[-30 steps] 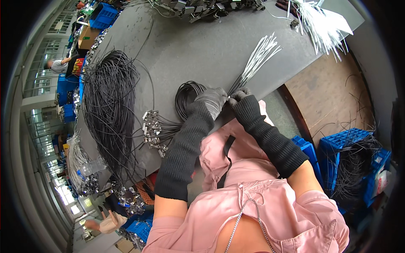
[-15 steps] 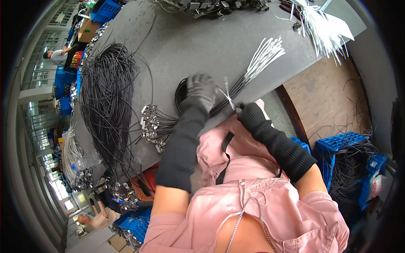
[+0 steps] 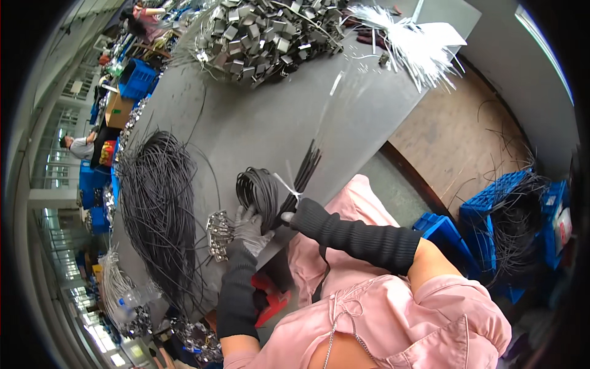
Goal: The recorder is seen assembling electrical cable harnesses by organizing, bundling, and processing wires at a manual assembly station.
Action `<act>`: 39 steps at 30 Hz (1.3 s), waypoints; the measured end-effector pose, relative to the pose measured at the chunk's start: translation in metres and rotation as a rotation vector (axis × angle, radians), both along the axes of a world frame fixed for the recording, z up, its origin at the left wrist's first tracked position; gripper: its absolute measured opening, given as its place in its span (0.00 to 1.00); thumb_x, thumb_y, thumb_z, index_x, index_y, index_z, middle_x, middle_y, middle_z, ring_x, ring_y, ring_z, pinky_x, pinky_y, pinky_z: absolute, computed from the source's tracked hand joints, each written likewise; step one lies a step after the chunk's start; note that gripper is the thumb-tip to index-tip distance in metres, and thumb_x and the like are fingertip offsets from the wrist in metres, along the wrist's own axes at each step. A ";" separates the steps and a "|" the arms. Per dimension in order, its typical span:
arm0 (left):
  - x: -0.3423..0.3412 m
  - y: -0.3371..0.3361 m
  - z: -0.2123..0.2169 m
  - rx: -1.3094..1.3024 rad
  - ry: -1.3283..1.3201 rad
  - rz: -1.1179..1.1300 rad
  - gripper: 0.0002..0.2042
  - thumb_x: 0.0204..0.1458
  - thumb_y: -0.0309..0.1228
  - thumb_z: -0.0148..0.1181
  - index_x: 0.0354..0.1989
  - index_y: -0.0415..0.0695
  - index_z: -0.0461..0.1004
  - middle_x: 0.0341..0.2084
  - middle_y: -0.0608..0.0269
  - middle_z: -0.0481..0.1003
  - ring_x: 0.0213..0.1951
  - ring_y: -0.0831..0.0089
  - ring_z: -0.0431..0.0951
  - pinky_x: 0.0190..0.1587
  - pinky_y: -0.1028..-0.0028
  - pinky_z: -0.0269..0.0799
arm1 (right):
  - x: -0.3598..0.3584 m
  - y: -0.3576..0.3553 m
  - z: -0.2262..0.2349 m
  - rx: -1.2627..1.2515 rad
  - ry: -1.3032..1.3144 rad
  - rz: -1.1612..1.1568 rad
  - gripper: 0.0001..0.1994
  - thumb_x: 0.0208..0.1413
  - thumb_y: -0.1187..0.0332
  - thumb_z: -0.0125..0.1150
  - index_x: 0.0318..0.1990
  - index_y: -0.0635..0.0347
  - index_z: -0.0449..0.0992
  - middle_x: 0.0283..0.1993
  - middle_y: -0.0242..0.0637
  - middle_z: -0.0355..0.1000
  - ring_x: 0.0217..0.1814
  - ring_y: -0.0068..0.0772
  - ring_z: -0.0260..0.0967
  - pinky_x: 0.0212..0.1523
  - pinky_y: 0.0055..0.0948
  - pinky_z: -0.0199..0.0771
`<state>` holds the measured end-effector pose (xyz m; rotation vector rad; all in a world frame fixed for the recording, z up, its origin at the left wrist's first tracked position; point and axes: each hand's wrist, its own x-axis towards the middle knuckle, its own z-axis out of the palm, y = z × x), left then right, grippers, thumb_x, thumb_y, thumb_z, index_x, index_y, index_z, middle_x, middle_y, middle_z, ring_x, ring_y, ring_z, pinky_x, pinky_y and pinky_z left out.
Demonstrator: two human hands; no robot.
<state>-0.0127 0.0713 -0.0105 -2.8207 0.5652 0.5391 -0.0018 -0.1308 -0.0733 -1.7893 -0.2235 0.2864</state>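
Where cables sprawl, grey worktable (image 3: 258, 123).

The right hand (image 3: 289, 216) lies mostly hidden behind the black cable bundle (image 3: 270, 194).

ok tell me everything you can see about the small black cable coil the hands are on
The cable coil is a tight loop of many thin black cords, rubbery looking, lying near the front edge of the grey table. A straight bunch of its ends fans up and right. A white tie wraps it where loop meets ends. The gloved left hand holds the loop from below; the right hand, mostly hidden by its black sleeve, meets it at the tie.
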 end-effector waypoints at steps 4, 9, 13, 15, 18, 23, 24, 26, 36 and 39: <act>0.024 -0.042 0.032 -0.005 0.039 -0.047 0.30 0.42 0.49 0.55 0.49 0.37 0.66 0.54 0.55 0.62 0.61 0.62 0.51 0.63 0.62 0.42 | 0.014 -0.042 0.060 -0.033 -0.002 0.067 0.19 0.44 0.56 0.57 0.25 0.68 0.73 0.21 0.55 0.67 0.23 0.54 0.66 0.27 0.44 0.65; 0.070 -0.097 0.034 -0.525 -0.369 -0.191 0.26 0.34 0.43 0.61 0.40 0.36 0.70 0.37 0.47 0.70 0.47 0.51 0.67 0.53 0.60 0.60 | 0.054 -0.119 0.071 0.420 0.059 -0.055 0.20 0.46 0.61 0.55 0.44 0.64 0.69 0.31 0.50 0.71 0.27 0.43 0.70 0.31 0.35 0.69; 0.121 -0.165 0.044 -0.644 -0.201 -0.061 0.21 0.38 0.41 0.60 0.38 0.38 0.70 0.35 0.50 0.70 0.43 0.55 0.68 0.47 0.61 0.64 | 0.120 -0.200 0.034 -0.313 -0.222 -0.324 0.18 0.48 0.64 0.54 0.46 0.60 0.70 0.38 0.47 0.72 0.35 0.45 0.70 0.39 0.35 0.69; 0.145 -0.208 0.056 -0.666 -0.380 -0.256 0.21 0.39 0.38 0.61 0.40 0.38 0.69 0.34 0.53 0.70 0.39 0.59 0.70 0.43 0.64 0.65 | 0.158 -0.244 -0.001 -0.700 -0.333 -0.556 0.18 0.48 0.63 0.54 0.47 0.57 0.69 0.48 0.46 0.68 0.39 0.50 0.68 0.43 0.40 0.69; 0.167 -0.255 0.070 -0.817 -0.226 -0.239 0.21 0.40 0.37 0.62 0.39 0.35 0.68 0.30 0.53 0.70 0.34 0.58 0.71 0.40 0.64 0.66 | 0.200 -0.305 -0.038 -0.957 -0.530 -0.468 0.17 0.47 0.64 0.54 0.46 0.55 0.69 0.51 0.45 0.65 0.51 0.48 0.63 0.50 0.38 0.64; 0.195 -0.305 0.081 -0.556 -0.459 -0.254 0.20 0.39 0.36 0.63 0.34 0.32 0.68 0.30 0.46 0.69 0.34 0.53 0.70 0.38 0.62 0.66 | 0.216 -0.316 -0.037 -0.797 -0.456 -0.551 0.19 0.47 0.64 0.56 0.49 0.53 0.68 0.53 0.44 0.64 0.54 0.45 0.61 0.55 0.37 0.60; 0.197 -0.311 0.085 -0.509 -0.522 -0.266 0.17 0.40 0.34 0.63 0.33 0.34 0.69 0.30 0.47 0.70 0.33 0.55 0.71 0.36 0.63 0.66 | 0.219 -0.314 -0.031 -0.720 -0.366 -0.589 0.20 0.47 0.64 0.55 0.50 0.53 0.67 0.54 0.43 0.63 0.56 0.43 0.61 0.57 0.37 0.58; 0.204 -0.311 0.081 -0.606 -0.407 -0.229 0.16 0.40 0.34 0.63 0.33 0.35 0.70 0.28 0.48 0.70 0.32 0.55 0.71 0.36 0.62 0.66 | 0.233 -0.314 -0.030 -0.615 -0.279 -0.590 0.24 0.46 0.65 0.57 0.53 0.50 0.64 0.56 0.42 0.61 0.57 0.42 0.59 0.57 0.38 0.57; 0.204 -0.310 0.118 -0.586 -0.150 -0.047 0.25 0.44 0.42 0.59 0.37 0.26 0.66 0.32 0.40 0.68 0.38 0.48 0.68 0.45 0.57 0.62 | 0.290 -0.247 -0.005 -0.919 -0.404 -0.191 0.12 0.50 0.65 0.45 0.38 0.50 0.76 0.46 0.38 0.71 0.50 0.37 0.66 0.56 0.43 0.55; 0.228 -0.341 0.117 -0.592 -0.243 -0.264 0.24 0.43 0.41 0.59 0.37 0.28 0.67 0.27 0.42 0.70 0.35 0.49 0.69 0.43 0.57 0.64 | 0.267 -0.216 -0.076 -0.188 -0.890 -0.461 0.11 0.48 0.66 0.46 0.34 0.53 0.76 0.33 0.38 0.74 0.32 0.41 0.72 0.51 0.41 0.62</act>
